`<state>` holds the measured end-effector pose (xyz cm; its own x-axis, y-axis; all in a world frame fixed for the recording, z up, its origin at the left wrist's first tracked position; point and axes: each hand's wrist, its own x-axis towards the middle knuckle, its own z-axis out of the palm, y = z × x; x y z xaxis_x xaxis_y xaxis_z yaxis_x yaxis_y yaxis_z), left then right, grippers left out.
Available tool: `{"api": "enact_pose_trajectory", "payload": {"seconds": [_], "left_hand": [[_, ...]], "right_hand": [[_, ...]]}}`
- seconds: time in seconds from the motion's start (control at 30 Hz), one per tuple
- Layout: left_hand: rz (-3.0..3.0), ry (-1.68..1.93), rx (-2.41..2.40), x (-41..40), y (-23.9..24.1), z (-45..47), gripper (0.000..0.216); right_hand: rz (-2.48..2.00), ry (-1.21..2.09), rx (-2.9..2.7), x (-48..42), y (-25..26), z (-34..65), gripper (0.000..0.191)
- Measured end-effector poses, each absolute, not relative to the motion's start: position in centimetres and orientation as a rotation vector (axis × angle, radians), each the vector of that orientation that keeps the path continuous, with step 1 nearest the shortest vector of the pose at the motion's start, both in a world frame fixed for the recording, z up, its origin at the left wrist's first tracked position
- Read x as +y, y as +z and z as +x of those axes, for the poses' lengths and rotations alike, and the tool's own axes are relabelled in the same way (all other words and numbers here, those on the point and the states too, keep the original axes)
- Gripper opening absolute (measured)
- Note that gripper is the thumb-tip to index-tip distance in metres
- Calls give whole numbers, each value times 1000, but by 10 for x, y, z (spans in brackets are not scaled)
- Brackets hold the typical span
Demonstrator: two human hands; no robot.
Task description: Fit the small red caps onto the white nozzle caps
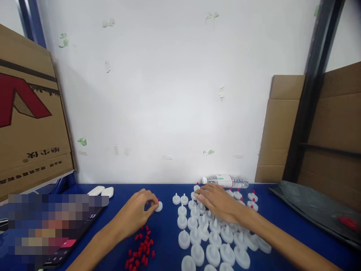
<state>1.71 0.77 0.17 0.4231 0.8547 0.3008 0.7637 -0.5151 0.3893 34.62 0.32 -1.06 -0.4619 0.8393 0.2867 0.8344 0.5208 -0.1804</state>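
My left hand (138, 210) is closed in a pinch, thumb and forefinger at a small white nozzle cap (159, 206) with a red tip. Just below it lies a loose pile of small red tip covers (144, 247). To the right, my right hand (218, 199) reaches palm down over many white nozzle caps (197, 254) standing spout up. Its fingers are stretched out, fingertips beside a white cap near the back of the group. Several white caps with red tips (253, 196) stand behind and right of this hand, partly hidden by it.
A clear plastic bottle (224, 181) lies against the white wall. At left are a tablet-like screen (81, 233), two white oval objects (107, 192) and a large printed carton (31, 109). A dark grey bag (316, 210) and folded cardboard (280, 128) are at right.
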Motion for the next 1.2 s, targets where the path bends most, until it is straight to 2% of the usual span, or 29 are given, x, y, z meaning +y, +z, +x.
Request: {"api": "enact_pose_trajectory", "payload": {"seconds": [0.23, 0.43, 0.6, 0.73, 0.87, 1.2], "left_hand": [[2395, 339, 1267, -9, 23, 8, 14], [2293, 185, 1136, -22, 28, 17, 22], [2357, 253, 913, -22, 16, 20, 6], [2363, 345, 944, -20, 12, 25, 7], [2326, 602, 1028, -20, 12, 38, 12], [2536, 1039, 718, -26, -25, 65, 11]], "right_hand": [[-1433, 77, -2458, 10, -20, 342, 61], [-1364, 140, -2451, 9, -18, 344, 57], [-1281, 39, -2300, -3, -4, 350, 49], [-1248, -92, -2124, -28, 3, 354, 37], [-1034, -307, -2134, -58, -3, 343, 14], [-739, -261, -2332, -80, -15, 311, 7]]}}
